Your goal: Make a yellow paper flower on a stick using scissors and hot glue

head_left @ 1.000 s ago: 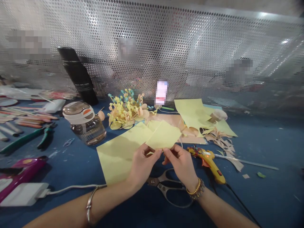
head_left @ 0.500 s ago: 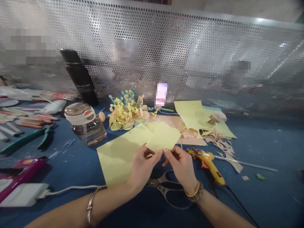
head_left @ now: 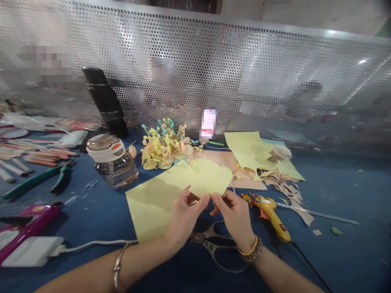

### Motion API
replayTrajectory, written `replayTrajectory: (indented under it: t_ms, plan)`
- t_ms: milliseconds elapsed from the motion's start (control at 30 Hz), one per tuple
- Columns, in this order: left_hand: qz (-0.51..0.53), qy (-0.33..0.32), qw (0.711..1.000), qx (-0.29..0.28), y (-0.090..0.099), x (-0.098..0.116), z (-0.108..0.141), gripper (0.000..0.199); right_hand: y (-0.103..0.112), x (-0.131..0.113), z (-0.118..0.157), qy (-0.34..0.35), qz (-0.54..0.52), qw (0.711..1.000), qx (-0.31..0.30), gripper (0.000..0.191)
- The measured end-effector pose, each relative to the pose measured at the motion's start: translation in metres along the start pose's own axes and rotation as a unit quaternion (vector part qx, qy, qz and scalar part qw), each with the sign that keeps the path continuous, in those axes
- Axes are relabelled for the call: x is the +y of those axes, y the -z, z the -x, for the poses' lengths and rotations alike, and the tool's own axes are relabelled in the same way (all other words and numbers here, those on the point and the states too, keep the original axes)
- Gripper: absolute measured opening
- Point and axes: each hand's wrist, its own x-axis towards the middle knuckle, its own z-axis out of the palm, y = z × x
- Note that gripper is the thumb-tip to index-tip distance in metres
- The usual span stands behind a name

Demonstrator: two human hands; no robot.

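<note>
A big blue table [head_left: 336, 191] has lots of craft things on it. A big yellow paper sheet [head_left: 152, 207] lies flat on it. Steel scissors [head_left: 214, 244] lie just below the hands, and a yellow glue gun [head_left: 265, 211] lies just beside the right hand [head_left: 233, 217]. The left hand [head_left: 185, 215] and right hand pinch tight on the bottom edge of a small yellow paper square [head_left: 210, 181], up over the big sheet.

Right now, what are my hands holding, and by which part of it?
Your left hand and right hand pinch a pale yellow paper square at its lower edge.
</note>
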Motion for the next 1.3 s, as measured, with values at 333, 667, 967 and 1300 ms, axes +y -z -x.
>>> replayTrajectory:
  t_ms: [333, 667, 967, 1300]
  plan:
    - [-0.049, 0.007, 0.999, -0.022, 0.0026, -0.0065, -0.001, 0.034, 0.002, 0.0004, -0.0007, 0.007, -0.001, 1.0, 0.008, 0.026]
    - [-0.05, 0.002, 0.999, -0.016, 0.003, -0.0034, 0.0005, 0.028, 0.0001, -0.0009, -0.0009, -0.012, -0.021, 1.0, 0.01, 0.026]
    - [-0.029, 0.015, 0.999, -0.001, 0.0037, -0.0099, -0.0036, 0.026, 0.0009, 0.0028, -0.0024, -0.024, -0.074, 0.996, -0.03, 0.022]
    - [-0.055, 0.006, 0.998, 0.005, 0.0024, -0.0045, -0.0017, 0.025, 0.0012, 0.0046, -0.0017, -0.037, -0.097, 0.994, -0.022, 0.019]
